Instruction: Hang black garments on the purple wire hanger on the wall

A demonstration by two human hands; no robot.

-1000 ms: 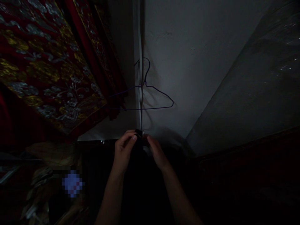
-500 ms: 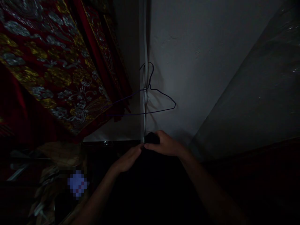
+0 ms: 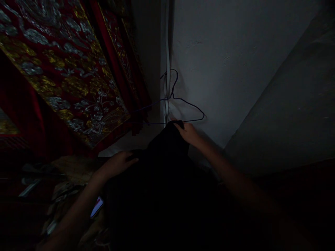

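Note:
A large black cloth (image 3: pixel 167 167), perhaps a garment, hangs in front of me; its folds are lost in the dark. My right hand (image 3: pixel 187 132) pinches its top edge, thumb in front, right at the lower bar of the wire hanger (image 3: pixel 193 105). Whether the cloth passes over that bar I cannot tell. Lower and to the left, my left hand (image 3: pixel 121 162) is closed on the cloth's left side. The thin dark hanger is hooked at a pale cable (image 3: pixel 167 45) running down the wall corner.
Red hangings (image 3: pixel 78 73) with gold and silver embroidery fill the upper left. A grey wall (image 3: pixel 217 52) stands behind, with a darker sheet-like surface (image 3: pixel 282 115) at right. A lit phone (image 3: pixel 96 207) lies among dim clutter at lower left.
My right hand has risen with the cloth's top edge to the hanger's lower bar. My left hand has moved left, away from the right one. The view has shifted slightly.

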